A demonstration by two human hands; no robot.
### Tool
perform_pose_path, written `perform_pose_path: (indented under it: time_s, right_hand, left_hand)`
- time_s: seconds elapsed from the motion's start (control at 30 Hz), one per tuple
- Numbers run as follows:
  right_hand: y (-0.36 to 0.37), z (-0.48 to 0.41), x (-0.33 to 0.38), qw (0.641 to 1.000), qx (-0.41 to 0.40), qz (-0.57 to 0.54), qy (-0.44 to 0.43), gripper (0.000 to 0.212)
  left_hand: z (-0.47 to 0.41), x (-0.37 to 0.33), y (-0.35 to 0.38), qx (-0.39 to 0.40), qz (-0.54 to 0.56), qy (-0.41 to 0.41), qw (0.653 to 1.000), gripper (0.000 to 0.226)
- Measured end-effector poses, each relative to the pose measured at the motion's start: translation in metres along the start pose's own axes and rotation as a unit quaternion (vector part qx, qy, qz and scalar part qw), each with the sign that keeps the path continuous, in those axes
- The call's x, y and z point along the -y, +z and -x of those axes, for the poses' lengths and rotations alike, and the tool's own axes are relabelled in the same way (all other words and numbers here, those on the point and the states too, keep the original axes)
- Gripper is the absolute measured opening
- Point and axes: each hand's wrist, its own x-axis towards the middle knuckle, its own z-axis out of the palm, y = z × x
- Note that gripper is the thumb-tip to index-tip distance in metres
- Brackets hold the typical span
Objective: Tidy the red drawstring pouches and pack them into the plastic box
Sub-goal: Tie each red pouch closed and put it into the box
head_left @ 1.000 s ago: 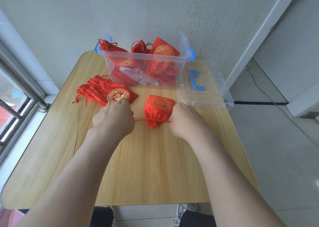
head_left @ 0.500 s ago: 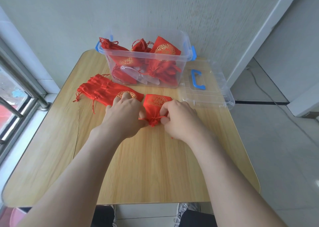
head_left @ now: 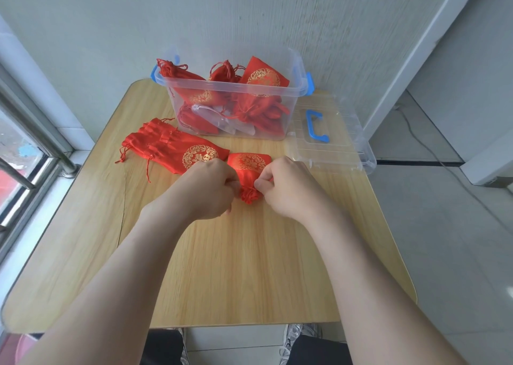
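A small red drawstring pouch (head_left: pixel 249 164) with a gold emblem lies on the wooden table (head_left: pixel 222 267), its gathered neck toward me. My left hand (head_left: pixel 211 188) and my right hand (head_left: pixel 288 187) pinch that neck from either side, fingers curled. A stack of flat red pouches (head_left: pixel 172 148) lies to the left of it. The clear plastic box (head_left: pixel 233 98) with blue latches stands at the back of the table and holds several red pouches.
The box's clear lid (head_left: pixel 327 140) with a blue handle lies to the right of the box, overhanging the table's right edge. A wall rises right behind the box. A window rail (head_left: pixel 33 142) runs along the left.
My hands, which held the strings stretched apart, have come together at the pouch's neck. The pouch has shifted slightly away from me, toward the flat stack.
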Motion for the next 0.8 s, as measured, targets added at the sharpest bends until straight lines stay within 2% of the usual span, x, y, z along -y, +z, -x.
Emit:
perform_pose_path:
  time_s: [0.17, 0.33, 0.43, 0.63, 0.7, 0.8]
  right_hand:
    - [0.002, -0.001, -0.003, 1.000, 0.005, 0.012, 0.001, 0.018]
    - [-0.005, 0.004, 0.004, 1.000, -0.011, -0.007, 0.001, 0.020]
    - [-0.011, 0.006, 0.010, 0.999, -0.002, -0.045, 0.014, 0.015]
    - [-0.018, 0.007, 0.016, 0.996, 0.012, -0.083, 0.029, 0.015]
    - [-0.019, 0.007, 0.015, 0.996, 0.013, -0.085, 0.024, 0.016]
    - [-0.017, 0.006, 0.014, 0.991, -0.010, -0.128, 0.030, 0.004]
  left_hand:
    - [0.003, -0.002, -0.002, 0.031, -0.004, -0.036, 0.999, 0.029]
    - [0.003, -0.014, -0.005, -0.072, 0.117, -0.051, 0.989, 0.043]
    - [0.005, -0.019, -0.008, -0.089, 0.187, -0.039, 0.977, 0.043]
    - [0.002, -0.025, -0.011, -0.045, 0.380, -0.088, 0.920, 0.028]
    - [0.001, -0.025, -0.011, -0.035, 0.415, -0.104, 0.903, 0.027]
    - [0.001, -0.023, -0.010, -0.020, 0.421, -0.109, 0.900, 0.026]
